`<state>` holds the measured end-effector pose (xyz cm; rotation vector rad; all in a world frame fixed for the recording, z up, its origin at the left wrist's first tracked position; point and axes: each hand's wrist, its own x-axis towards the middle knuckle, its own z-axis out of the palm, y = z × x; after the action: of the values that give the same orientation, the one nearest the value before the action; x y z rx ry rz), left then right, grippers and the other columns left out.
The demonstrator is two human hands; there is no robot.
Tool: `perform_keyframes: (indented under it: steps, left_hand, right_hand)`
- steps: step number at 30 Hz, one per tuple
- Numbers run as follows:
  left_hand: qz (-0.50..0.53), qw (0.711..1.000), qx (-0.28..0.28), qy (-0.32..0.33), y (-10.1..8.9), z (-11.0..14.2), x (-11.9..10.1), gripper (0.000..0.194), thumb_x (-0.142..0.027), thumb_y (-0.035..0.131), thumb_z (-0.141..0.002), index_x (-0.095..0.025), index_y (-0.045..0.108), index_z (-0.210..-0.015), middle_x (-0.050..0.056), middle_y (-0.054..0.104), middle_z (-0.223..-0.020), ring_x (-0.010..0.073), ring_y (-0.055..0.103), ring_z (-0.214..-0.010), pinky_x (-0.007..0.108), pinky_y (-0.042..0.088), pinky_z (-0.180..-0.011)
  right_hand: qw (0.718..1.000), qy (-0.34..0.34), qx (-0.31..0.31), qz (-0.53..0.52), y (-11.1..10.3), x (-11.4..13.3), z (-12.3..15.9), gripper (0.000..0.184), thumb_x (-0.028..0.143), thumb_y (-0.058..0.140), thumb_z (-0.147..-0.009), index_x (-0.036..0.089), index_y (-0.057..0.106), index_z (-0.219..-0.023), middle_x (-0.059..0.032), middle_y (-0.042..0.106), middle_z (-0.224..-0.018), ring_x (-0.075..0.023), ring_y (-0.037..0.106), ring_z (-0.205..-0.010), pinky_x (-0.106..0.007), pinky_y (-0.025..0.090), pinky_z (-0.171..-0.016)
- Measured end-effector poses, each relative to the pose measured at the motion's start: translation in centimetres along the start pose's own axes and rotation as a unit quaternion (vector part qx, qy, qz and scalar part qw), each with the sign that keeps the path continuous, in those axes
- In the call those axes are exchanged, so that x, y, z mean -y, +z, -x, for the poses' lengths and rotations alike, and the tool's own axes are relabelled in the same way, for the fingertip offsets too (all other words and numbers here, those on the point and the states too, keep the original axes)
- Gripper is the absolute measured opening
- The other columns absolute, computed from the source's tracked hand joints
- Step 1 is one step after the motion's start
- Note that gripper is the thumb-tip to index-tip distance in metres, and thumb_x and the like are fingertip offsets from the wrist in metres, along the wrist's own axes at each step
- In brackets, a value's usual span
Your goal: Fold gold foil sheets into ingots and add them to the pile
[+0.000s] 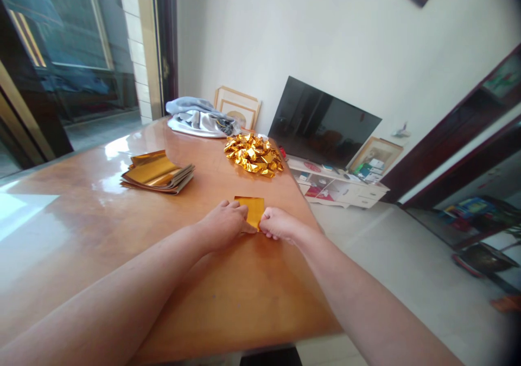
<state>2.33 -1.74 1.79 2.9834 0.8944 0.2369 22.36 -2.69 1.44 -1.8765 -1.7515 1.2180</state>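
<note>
Right at the near end of the desk, a square of gold foil [255, 210] lies flat under both of the person's hands, slightly tilted on the polished wood, its lower corner pinched in between them. The left hand [223, 225] comes in from the near left, its fingers curled over the foil's left edge and its thumb reaching under toward the lower corner. The right hand [280, 224] comes in from the near right, its fingertips [262, 224] pressed against the foil's right side. The two hands are close together, nearly touching, and clamped on the foil from opposite sides. The orange-brown desk [228, 301] is glossy and reflects the window light. Further up it, to the left, sits a stack of gold foil sheets [158, 172] with its pages fanned. Straight ahead lies a heap of crumpled gold foil pieces [253, 154], and beyond that a bundle of grey and white cloth [199, 117]. Past the desk's far edge, a dark flat-screen television [323, 122] stands tilted above a low white cabinet [337, 184], and a framed picture [237, 107] leans against the wall.
</note>
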Motion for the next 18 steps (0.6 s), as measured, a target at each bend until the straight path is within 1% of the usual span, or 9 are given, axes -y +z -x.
perform_keyframes:
  steps: [4, 10, 14, 18]
  left_hand:
    - [0.029, 0.999, -0.005, -0.019, 0.1, 0.2, 0.4, 0.032, -0.026, 0.056, -0.091, -0.046, 0.074, -0.108, 0.007, 0.06, -0.094, 0.0228, 0.052, -0.09, 0.033, 0.032, -0.075]
    - [0.083, 0.995, -0.004, -0.063, 0.1, 0.7, 1.4, 0.036, -0.022, 0.055, -0.087, -0.045, 0.075, -0.106, 0.005, 0.062, -0.096, 0.023, 0.054, -0.095, 0.033, 0.035, -0.081]
    - [0.112, 0.991, 0.0, -0.071, 0.1, 0.8, 2.0, 0.036, -0.021, 0.057, -0.084, -0.044, 0.076, -0.103, 0.003, 0.065, -0.101, 0.0231, 0.055, -0.098, 0.033, 0.036, -0.084]
    - [0.124, 0.989, 0.004, -0.075, 0.1, 0.9, 2.3, 0.033, -0.023, 0.057, -0.083, -0.044, 0.077, -0.1, 0.001, 0.068, -0.105, 0.0227, 0.056, -0.1, 0.032, 0.035, -0.086]
  right_hand:
    - [0.999, 0.005, 0.02, 0.042, 0.1, 0.9, 0.4, 0.005, 0.015, 0.062, -0.07, 0.017, 0.057, -0.069, 0.0088, 0.044, -0.047, -0.0056, 0.037, -0.04, -0.018, 0.026, -0.043]
    - [0.997, 0.003, 0.03, 0.073, 0.1, 1.9, 0.9, 0.01, 0.007, 0.058, -0.072, 0.016, 0.061, -0.075, 0.0081, 0.045, -0.049, -0.0054, 0.036, -0.04, -0.018, 0.026, -0.042]
    - [0.996, -0.003, 0.028, 0.084, 0.3, 2.8, 1.4, 0.015, 0.005, 0.058, -0.072, 0.016, 0.064, -0.079, 0.0064, 0.049, -0.052, -0.0056, 0.038, -0.042, -0.016, 0.031, -0.045]
    - [0.991, -0.004, 0.023, 0.132, 0.4, 3.9, 2.0, 0.012, 0.009, 0.06, -0.075, 0.016, 0.068, -0.08, 0.0026, 0.056, -0.054, -0.0085, 0.048, -0.047, -0.016, 0.038, -0.049]
